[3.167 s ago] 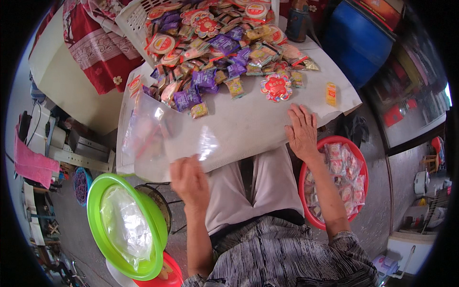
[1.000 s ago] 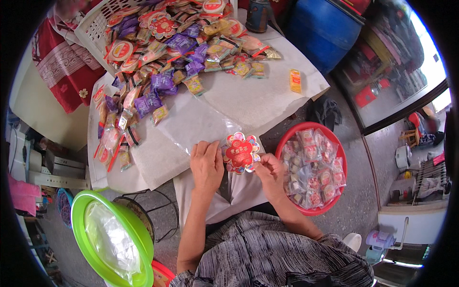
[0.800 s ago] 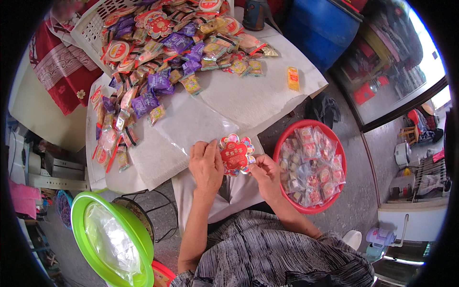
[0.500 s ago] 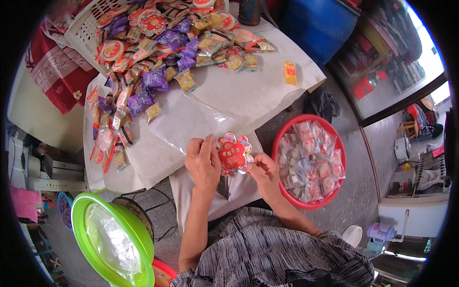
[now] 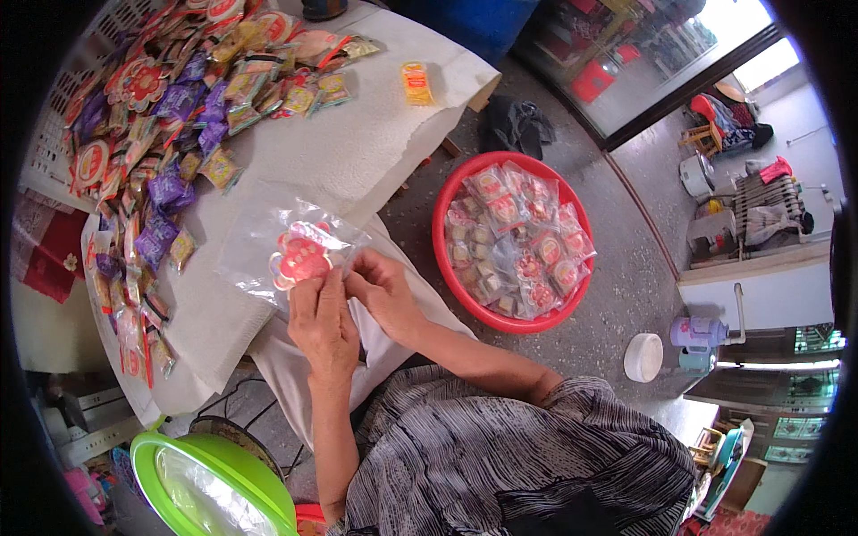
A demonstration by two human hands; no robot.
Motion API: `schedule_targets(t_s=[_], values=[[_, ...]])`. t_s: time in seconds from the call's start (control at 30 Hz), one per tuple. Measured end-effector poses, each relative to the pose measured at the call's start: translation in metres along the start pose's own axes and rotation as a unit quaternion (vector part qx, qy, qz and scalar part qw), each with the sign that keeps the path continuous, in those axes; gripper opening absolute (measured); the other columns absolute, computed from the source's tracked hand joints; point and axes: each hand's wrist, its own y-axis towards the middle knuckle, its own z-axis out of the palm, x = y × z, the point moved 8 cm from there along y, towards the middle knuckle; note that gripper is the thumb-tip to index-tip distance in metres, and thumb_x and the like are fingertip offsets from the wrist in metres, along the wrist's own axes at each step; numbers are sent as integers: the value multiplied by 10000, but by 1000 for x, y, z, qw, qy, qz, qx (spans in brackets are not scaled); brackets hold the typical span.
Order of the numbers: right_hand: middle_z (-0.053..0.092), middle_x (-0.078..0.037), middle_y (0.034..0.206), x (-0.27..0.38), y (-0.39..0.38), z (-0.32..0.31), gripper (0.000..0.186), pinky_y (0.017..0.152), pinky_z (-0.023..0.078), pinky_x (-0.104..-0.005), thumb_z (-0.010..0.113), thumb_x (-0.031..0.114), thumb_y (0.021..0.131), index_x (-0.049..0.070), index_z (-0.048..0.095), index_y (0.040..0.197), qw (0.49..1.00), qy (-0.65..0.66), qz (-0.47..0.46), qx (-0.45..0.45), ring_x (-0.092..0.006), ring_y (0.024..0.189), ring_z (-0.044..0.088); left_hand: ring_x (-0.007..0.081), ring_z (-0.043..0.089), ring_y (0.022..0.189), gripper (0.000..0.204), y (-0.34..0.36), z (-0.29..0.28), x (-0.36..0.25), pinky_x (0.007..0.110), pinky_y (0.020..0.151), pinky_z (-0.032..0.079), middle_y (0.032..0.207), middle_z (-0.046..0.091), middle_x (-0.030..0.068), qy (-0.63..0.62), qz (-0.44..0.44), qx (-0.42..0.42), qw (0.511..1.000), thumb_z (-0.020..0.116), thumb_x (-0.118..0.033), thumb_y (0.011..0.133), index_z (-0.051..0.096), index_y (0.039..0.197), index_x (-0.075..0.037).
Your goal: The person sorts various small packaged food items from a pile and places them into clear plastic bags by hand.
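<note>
Clear bag (image 5: 255,239) was over the near edge of the table (image 5: 295,147), straight ahead of the left hand (image 5: 323,329) (the nearer), ahead-left of the right hand (image 5: 389,293); long axis unclear. Both hands pinched its near side, contact partly hidden. Red flower-shaped card (image 5: 302,259) showed through the plastic; its pale lettering was too blurred to read.

A blue barrel (image 5: 469,27) stands at twelve o'clock. Dark crumpled cloth (image 5: 515,128) lies on the grey floor (image 5: 618,263) at one. At two, a wooden chair (image 5: 702,136) stands near a white pot (image 5: 695,175). A lavender appliance (image 5: 693,332) sits between three and four, a round white object (image 5: 643,357) at four; red patterned cloth (image 5: 52,257) hangs at nine.
</note>
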Motion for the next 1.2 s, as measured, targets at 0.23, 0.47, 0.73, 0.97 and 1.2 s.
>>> schedule_targets(t_s=[0.23, 0.47, 0.73, 0.97, 1.2], values=[[631, -60, 1168, 2, -18, 17, 331, 851, 550, -321, 515, 283, 1051, 31, 573, 1257, 970, 206, 124, 24, -179, 1035, 652, 317, 617, 834, 349, 1, -10, 11, 431, 701, 504, 909, 607, 128, 12, 6, 4, 1000, 632, -1, 787, 719, 1122, -41], [510, -120, 1436, 18, -22, 37, 746, 1124, 352, -400, 273, 592, 1049, -13, 413, 1462, 963, 206, 121, 126, -246, 1333, 479, 308, 612, 821, 373, -4, -9, 9, 417, 681, 521, 915, 597, 114, 26, -12, -7, 1000, 639, -1, 748, 691, 1117, -19], [455, -180, 1485, 3, 4, 84, 824, 1159, 313, -429, 259, 653, 1021, -18, 381, 1482, 930, 277, 179, 164, -283, 1351, 456, 328, 612, 814, 262, 0, -37, 24, 413, 673, 505, 913, 607, 132, 41, -49, -59, 996, 638, 13, 795, 681, 1053, 1], [396, -211, 1530, -7, 10, 123, 858, 1159, 325, -462, 279, 684, 1002, 0, 330, 1517, 899, 297, 251, 203, -321, 1371, 437, 329, 611, 797, 193, -7, -47, 36, 409, 667, 498, 897, 621, 130, 21, -55, -93, 994, 650, -10, 830, 684, 1020, -3], [483, -138, 1476, -17, 8, 105, 649, 1139, 377, -407, 326, 501, 1071, 10, 379, 1491, 945, 185, 229, 146, -241, 1343, 488, 387, 524, 1168, 423, -3, -68, 64, 478, 1009, 408, 1302, 563, 194, 23, -112, -52, 992, 607, -265, 928, 613, 1257, 0]])
